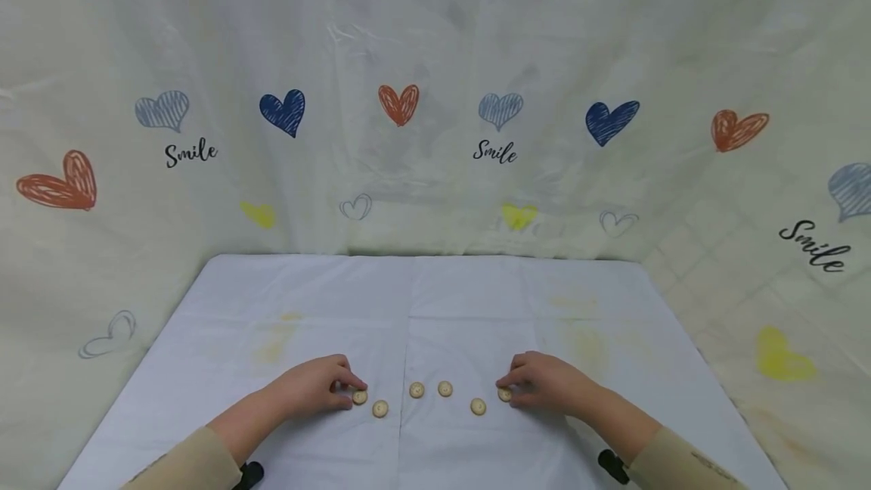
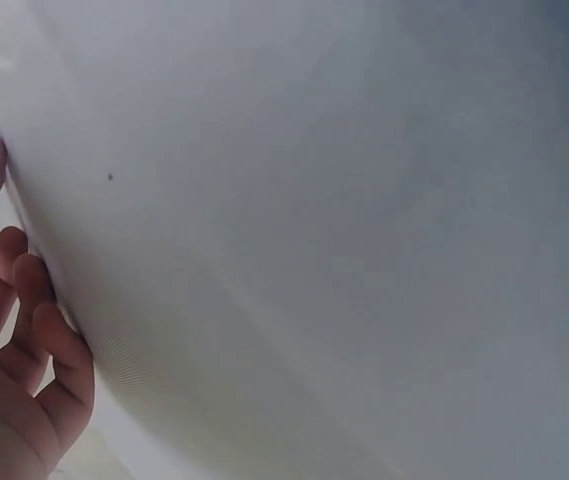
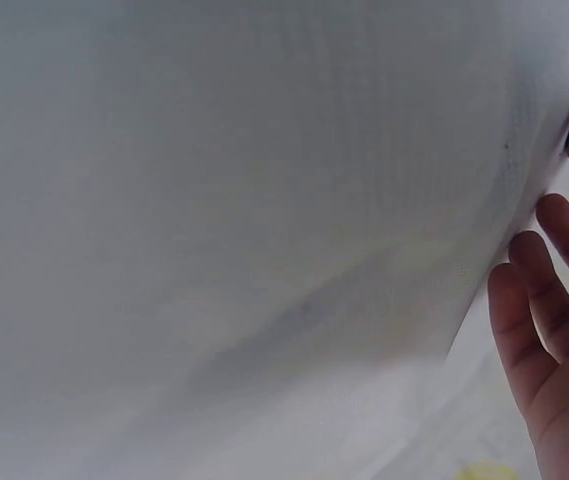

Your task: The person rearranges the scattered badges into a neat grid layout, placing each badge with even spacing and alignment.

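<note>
Small round wooden buttons lie in a loose arc on the white cloth. My left hand [image 1: 313,386] pinches the leftmost button [image 1: 359,398] between thumb and index finger, down at the cloth. Just right of it lies another button [image 1: 380,409]. On the opposite end, my right hand [image 1: 550,384] pinches the rightmost button [image 1: 504,395] by its edges, with a loose button [image 1: 478,407] to its left. Between the hands lie two more, a button [image 1: 416,390] and its neighbour [image 1: 445,389]. Both wrist views show the other fingers loosely bent, and the pinched buttons mostly hidden.
The white tablecloth [image 1: 401,293] has fold creases and faint yellow stains. Behind the table hangs a pale curtain [image 1: 435,44] printed with hearts and "Smile". A black strap end [image 1: 613,467] shows by the right wrist, another [image 1: 250,474] by the left.
</note>
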`<action>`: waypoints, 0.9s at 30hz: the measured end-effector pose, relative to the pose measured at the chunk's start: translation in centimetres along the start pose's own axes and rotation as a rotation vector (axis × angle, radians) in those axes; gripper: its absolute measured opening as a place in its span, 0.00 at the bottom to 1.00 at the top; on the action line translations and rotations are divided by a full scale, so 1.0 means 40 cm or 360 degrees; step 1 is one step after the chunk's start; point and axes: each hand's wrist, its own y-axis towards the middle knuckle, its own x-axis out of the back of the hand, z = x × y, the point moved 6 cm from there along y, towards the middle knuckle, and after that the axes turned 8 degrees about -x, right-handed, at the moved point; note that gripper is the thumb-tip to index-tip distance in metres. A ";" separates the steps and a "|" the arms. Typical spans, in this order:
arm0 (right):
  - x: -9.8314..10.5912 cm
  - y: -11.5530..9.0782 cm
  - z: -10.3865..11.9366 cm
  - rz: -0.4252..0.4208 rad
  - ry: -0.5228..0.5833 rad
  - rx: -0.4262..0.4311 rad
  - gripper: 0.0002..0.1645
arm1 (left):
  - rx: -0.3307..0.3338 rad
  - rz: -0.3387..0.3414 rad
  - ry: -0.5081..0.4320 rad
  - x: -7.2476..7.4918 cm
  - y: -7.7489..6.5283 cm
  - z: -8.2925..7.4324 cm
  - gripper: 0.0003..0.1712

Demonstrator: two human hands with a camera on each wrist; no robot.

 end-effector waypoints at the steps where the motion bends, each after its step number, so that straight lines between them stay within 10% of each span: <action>1: 0.000 0.001 0.001 -0.0007 -0.0003 0.0007 0.16 | -0.0007 -0.0006 0.0007 -0.001 0.000 0.000 0.15; 27: 0.004 0.007 0.007 -0.0069 -0.0159 0.0069 0.11 | -0.0009 -0.0059 0.0022 -0.003 0.005 0.000 0.14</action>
